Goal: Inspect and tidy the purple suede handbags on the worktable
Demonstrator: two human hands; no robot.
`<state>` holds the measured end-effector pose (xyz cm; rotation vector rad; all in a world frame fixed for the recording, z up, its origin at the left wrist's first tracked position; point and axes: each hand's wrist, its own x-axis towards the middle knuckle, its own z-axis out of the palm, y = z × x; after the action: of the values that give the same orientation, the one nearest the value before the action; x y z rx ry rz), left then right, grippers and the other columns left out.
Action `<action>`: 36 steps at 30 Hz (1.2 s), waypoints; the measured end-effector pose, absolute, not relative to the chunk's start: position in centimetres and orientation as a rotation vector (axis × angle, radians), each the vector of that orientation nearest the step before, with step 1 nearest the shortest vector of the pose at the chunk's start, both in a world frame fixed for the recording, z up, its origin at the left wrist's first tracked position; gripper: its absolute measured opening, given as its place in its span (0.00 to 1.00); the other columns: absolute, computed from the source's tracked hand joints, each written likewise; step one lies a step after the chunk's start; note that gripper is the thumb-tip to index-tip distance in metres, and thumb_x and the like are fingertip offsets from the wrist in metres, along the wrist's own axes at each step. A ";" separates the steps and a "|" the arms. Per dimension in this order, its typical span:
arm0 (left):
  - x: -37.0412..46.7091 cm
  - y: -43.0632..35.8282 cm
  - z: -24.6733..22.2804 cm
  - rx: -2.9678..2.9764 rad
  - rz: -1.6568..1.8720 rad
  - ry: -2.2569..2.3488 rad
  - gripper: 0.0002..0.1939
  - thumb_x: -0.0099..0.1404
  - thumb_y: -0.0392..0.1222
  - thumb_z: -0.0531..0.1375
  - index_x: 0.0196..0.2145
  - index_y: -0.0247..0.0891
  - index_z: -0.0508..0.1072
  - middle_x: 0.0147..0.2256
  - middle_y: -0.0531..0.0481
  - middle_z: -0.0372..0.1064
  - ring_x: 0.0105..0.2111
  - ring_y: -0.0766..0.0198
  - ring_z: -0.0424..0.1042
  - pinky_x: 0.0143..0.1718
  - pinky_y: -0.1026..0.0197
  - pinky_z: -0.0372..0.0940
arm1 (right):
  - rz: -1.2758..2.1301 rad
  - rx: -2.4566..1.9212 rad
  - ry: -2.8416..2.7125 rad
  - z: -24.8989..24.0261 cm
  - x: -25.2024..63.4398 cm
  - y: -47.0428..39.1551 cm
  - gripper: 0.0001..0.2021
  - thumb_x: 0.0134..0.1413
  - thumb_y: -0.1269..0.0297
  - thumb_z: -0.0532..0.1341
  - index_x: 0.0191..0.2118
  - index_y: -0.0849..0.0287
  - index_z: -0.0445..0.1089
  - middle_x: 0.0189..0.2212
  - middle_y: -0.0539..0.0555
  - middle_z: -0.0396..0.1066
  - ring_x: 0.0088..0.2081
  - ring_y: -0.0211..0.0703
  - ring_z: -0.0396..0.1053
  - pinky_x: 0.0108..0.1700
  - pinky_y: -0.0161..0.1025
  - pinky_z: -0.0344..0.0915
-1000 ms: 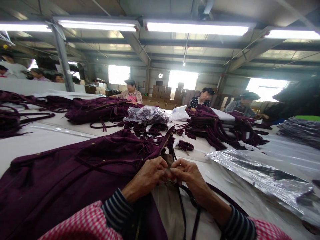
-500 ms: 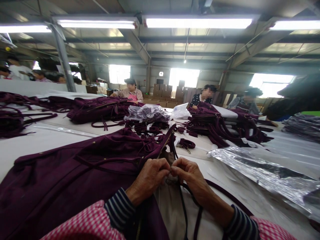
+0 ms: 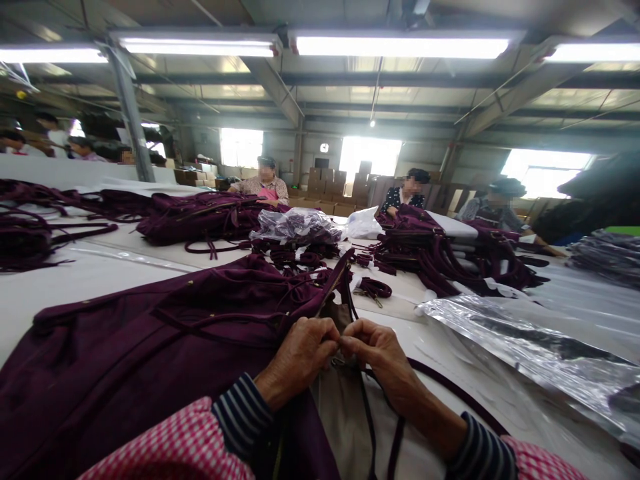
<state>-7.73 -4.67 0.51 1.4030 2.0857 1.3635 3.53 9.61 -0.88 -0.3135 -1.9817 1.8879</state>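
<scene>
A dark purple cloth bag (image 3: 125, 360) lies on its side across the table before me, its zipped mouth open towards the right and a beige lining (image 3: 343, 407) showing inside. Over that opening my left hand (image 3: 305, 353) is closed, thumb and fingers pinched together. Opposite it, my right hand (image 3: 377, 350) makes a similar pinch, and the fingertips of both hands meet. Whatever they grip is small and hidden by the fingers. Just beneath the fingertips a bit of metal (image 3: 338, 362) glints. A thin purple strap (image 3: 450, 387) curves out past my right wrist.
Clear plastic bags (image 3: 530, 353) lie at the right. Beyond my bag are coiled straps (image 3: 374, 288), a plastic-wrapped bundle (image 3: 297, 225), a stack of purple bags (image 3: 430, 250) and another purple bag (image 3: 200, 217). Co-workers (image 3: 265, 183) are across the table.
Both hands keep their pinch at the bag's mouth, with the fingertips shifting only slightly. The whole view has moved a little. A co-worker across the table leans slightly differently.
</scene>
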 end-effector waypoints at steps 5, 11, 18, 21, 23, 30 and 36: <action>-7.6 -4.7 0.8 1.427 1.350 2.130 0.07 0.60 0.36 0.57 0.28 0.36 0.75 0.21 0.53 0.70 0.22 0.64 0.68 0.27 0.65 0.58 | 1.893 -0.309 -1.997 -1.1 3.4 9.7 0.16 0.47 0.54 0.71 0.32 0.63 0.75 0.21 0.49 0.70 0.22 0.34 0.59 0.25 0.33 0.50; -7.2 -4.9 0.9 1.454 1.299 2.202 0.07 0.61 0.34 0.57 0.30 0.38 0.75 0.25 0.53 0.72 0.25 0.64 0.69 0.28 0.65 0.58 | 1.841 -0.346 -2.004 -0.8 3.6 9.4 0.13 0.46 0.57 0.71 0.26 0.63 0.74 0.20 0.49 0.70 0.22 0.33 0.58 0.25 0.34 0.51; -7.0 -4.9 0.9 1.457 1.261 2.320 0.05 0.63 0.34 0.59 0.30 0.38 0.74 0.25 0.53 0.71 0.26 0.64 0.69 0.28 0.65 0.56 | 1.767 -0.317 -2.002 -1.4 3.4 9.5 0.11 0.48 0.59 0.70 0.27 0.62 0.74 0.21 0.48 0.69 0.22 0.33 0.57 0.25 0.34 0.51; -7.0 -4.9 0.8 1.465 1.250 2.331 0.05 0.64 0.36 0.59 0.30 0.38 0.73 0.25 0.53 0.71 0.26 0.64 0.69 0.29 0.64 0.56 | 1.820 -0.301 -1.985 -1.2 3.5 9.6 0.11 0.48 0.60 0.70 0.27 0.62 0.73 0.20 0.48 0.68 0.22 0.32 0.57 0.25 0.33 0.51; -7.1 -5.0 0.9 1.494 1.247 2.297 0.05 0.64 0.37 0.59 0.30 0.38 0.73 0.25 0.53 0.71 0.26 0.64 0.69 0.29 0.64 0.57 | 1.880 -0.278 -1.967 -1.1 3.5 9.5 0.11 0.49 0.59 0.70 0.28 0.62 0.73 0.20 0.48 0.68 0.22 0.32 0.57 0.26 0.33 0.51; -7.6 -5.4 1.5 1.455 1.269 2.067 0.06 0.62 0.36 0.56 0.31 0.37 0.73 0.26 0.53 0.71 0.28 0.63 0.73 0.31 0.64 0.62 | 2.012 -0.253 -1.887 -0.8 3.6 9.5 0.14 0.48 0.56 0.71 0.29 0.62 0.72 0.20 0.47 0.68 0.22 0.32 0.57 0.26 0.33 0.49; -7.4 -5.0 0.6 1.425 1.319 2.142 0.06 0.65 0.39 0.56 0.32 0.37 0.73 0.25 0.53 0.71 0.25 0.63 0.72 0.29 0.64 0.61 | 2.011 -0.325 -1.870 -0.6 3.7 9.5 0.15 0.47 0.55 0.72 0.28 0.64 0.73 0.22 0.51 0.72 0.23 0.34 0.61 0.26 0.33 0.51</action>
<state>-7.40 -4.98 0.61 1.4249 2.1419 1.3193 3.65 9.49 -0.60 -0.3248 -1.8697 2.0113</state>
